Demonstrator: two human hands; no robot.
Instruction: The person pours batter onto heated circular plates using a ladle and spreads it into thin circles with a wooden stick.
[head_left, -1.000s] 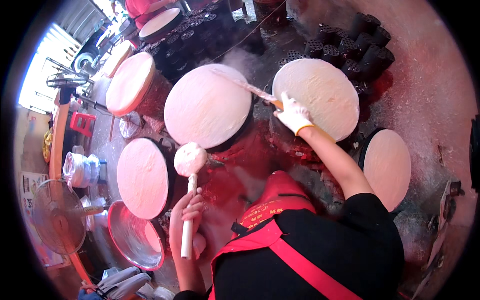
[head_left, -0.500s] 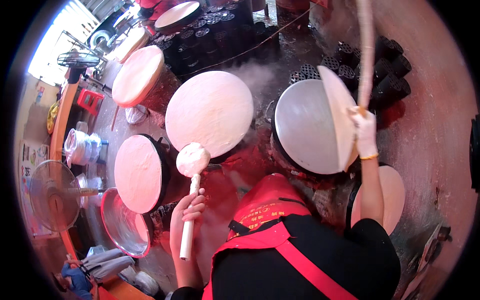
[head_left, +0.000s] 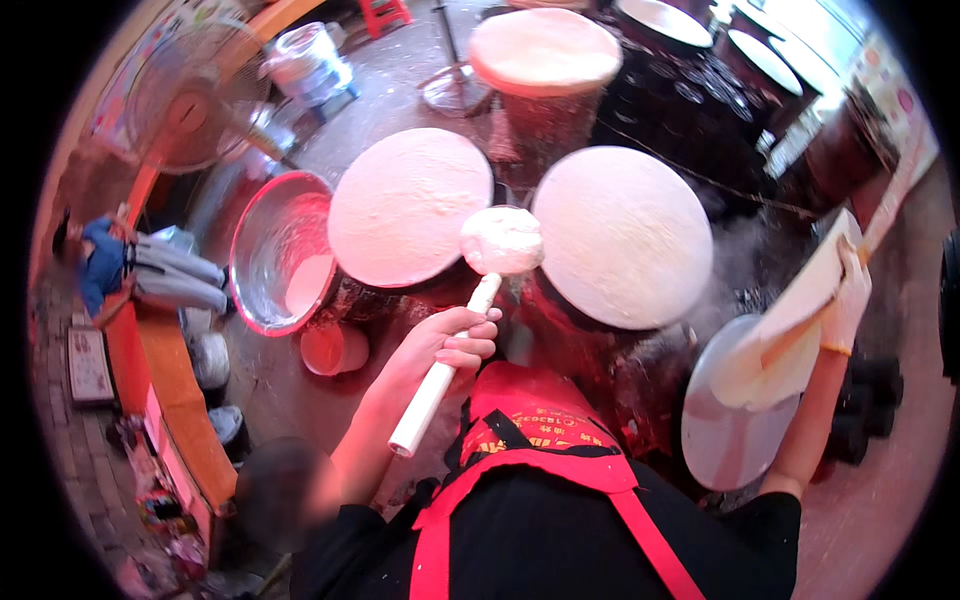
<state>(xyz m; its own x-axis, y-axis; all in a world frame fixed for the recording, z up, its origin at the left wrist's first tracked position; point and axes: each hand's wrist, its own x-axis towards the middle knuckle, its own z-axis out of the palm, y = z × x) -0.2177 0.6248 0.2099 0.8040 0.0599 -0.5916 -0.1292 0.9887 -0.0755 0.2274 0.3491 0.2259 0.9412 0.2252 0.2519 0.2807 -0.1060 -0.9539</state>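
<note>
My left hand [head_left: 455,340] grips the white handle of a batter brush [head_left: 497,243], its round wet head held up between two round griddles. The left griddle [head_left: 408,205] and the middle griddle [head_left: 622,235] are each coated with a white sheet. My right hand [head_left: 845,298], in a white glove, holds a thin stick with a thin white sheet [head_left: 790,335] hanging off it, lifted above a bare grey griddle [head_left: 725,440] at the right.
A metal basin [head_left: 270,255] with white batter sits left of the griddles. Another coated griddle [head_left: 545,50] stands farther back, with dark pans [head_left: 700,30] beyond. A fan [head_left: 185,95], buckets [head_left: 305,60] and an orange counter [head_left: 165,380] lie at the left.
The view swung left. My right hand lifted the sheet off the right griddle, which now shows bare metal. The brush stays raised in my left hand.
</note>
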